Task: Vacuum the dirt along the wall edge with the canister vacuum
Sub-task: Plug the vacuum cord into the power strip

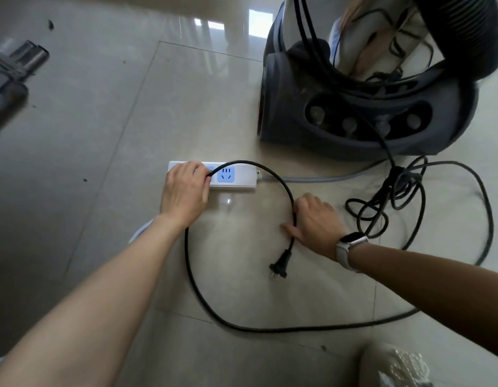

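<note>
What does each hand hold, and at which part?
Both grip the black power cord: right hand just above the plug, left hand further along, over the power strip.

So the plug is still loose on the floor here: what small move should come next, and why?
Probably bring the plug up to the power strip. It lies unplugged on the tile, the right hand grips its black cord just above it, and the left hand rests on the strip, whose blue socket is free.

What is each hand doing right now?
Left hand: rests on the power strip, fingers curled around the black cord.
Right hand: grips the same cord, above its loose plug.
</note>
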`<state>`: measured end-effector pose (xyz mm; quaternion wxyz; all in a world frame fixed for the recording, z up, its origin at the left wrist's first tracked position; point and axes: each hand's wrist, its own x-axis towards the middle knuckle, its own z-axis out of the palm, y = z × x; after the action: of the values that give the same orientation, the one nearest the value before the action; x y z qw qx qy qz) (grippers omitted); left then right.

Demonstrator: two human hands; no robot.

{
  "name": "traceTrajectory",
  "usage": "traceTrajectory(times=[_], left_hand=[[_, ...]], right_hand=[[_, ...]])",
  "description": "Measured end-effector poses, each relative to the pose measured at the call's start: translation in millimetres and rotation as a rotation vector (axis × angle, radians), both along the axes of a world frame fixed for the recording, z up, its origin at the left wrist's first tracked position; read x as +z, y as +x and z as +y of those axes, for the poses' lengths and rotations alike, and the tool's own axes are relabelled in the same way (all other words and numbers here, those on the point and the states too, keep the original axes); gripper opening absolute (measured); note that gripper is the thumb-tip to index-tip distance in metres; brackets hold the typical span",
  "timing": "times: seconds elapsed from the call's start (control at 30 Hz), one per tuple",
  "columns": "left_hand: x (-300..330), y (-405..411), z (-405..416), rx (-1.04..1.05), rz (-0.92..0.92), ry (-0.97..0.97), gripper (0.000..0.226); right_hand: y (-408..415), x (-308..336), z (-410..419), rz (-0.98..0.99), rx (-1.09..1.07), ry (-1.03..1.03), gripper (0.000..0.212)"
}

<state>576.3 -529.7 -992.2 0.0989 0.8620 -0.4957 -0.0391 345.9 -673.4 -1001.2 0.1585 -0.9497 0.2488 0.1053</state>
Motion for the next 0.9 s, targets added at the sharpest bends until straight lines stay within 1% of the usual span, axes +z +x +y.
traceTrajectory(times=[0.03,0.07,0.1,0.13,0.23,0.3,0.33,0.4,0.43,0.5,0.6,0.63,0.67,0.73,0.8,0.83,0.9], left_hand=[[-0.9,0.2,0.8,0.011,-0.002,0.0,0.012],[-1.4,0.3,1.2,0.023,-0.001,0.001,0.012],[-2.1,0.1,1.6,0.032,0.002,-0.001,0.013],[-2.6,0.1,1.8,0.038,0.008,-0.004,0.013],[-3.2,0.4,1.9,0.063,0.06,-0.013,0.015],[-0.4,1.4,3.3,0.104,0.115,-0.024,0.017],[1.1,2.1,5.2,0.117,0.135,-0.039,0.017],[4.3,3.5,10.5,0.098,0.15,-0.074,0.016],[7.1,3.2,13.4,0.078,0.162,-0.087,0.018],[15.2,2.5,15.9,0.083,0.22,-0.127,0.031],[33.0,1.6,6.8,0.206,0.375,-0.218,0.046],[37.2,0.4,1.8,0.212,0.413,-0.227,0.05],[41.8,-3.0,-3.7,0.183,0.432,-0.227,0.052],[51.5,-16.9,-14.2,0.009,0.401,-0.241,0.048],[55.8,-33.2,-22.4,-0.224,0.26,-0.276,0.043],[56.8,-39.7,-25.1,-0.31,0.18,-0.304,0.04],[55.7,-45.5,-27.0,-0.431,0.077,-0.331,0.037]], right_hand=[[-1.2,-2.3,0.8,0.162,-0.142,0.025,0.046],[-2.4,-6.2,2.9,0.283,-0.206,0.036,0.049],[-1.7,-8.6,6.8,0.352,-0.235,0.065,0.047],[0.0,-11.1,11.1,0.365,-0.253,0.104,0.041],[8.6,-16.4,18.6,0.317,-0.392,0.292,0.021],[11.7,-14.8,17.4,0.289,-0.506,0.395,0.02],[12.6,-12.5,14.6,0.251,-0.551,0.426,0.018],[14.5,-4.8,4.5,0.102,-0.611,0.441,0.014],[15.0,0.9,-2.9,0.012,-0.615,0.422,0.013],[15.8,14.0,-19.6,-0.122,-0.508,0.334,0.014],[15.4,27.9,-37.9,-0.157,-0.239,0.143,0.021],[16.1,29.7,-40.2,-0.165,-0.18,0.083,0.022],[18.0,30.9,-41.3,-0.197,-0.151,0.041,0.022],[24.7,31.7,-41.3,-0.302,-0.174,0.025,0.022],[32.9,29.0,-43.4,-0.379,-0.285,0.098,0.021],[36.3,26.7,-45.3,-0.374,-0.351,0.148,0.021],[38.4,19.8,-49.8,-0.291,-0.467,0.232,0.022]])
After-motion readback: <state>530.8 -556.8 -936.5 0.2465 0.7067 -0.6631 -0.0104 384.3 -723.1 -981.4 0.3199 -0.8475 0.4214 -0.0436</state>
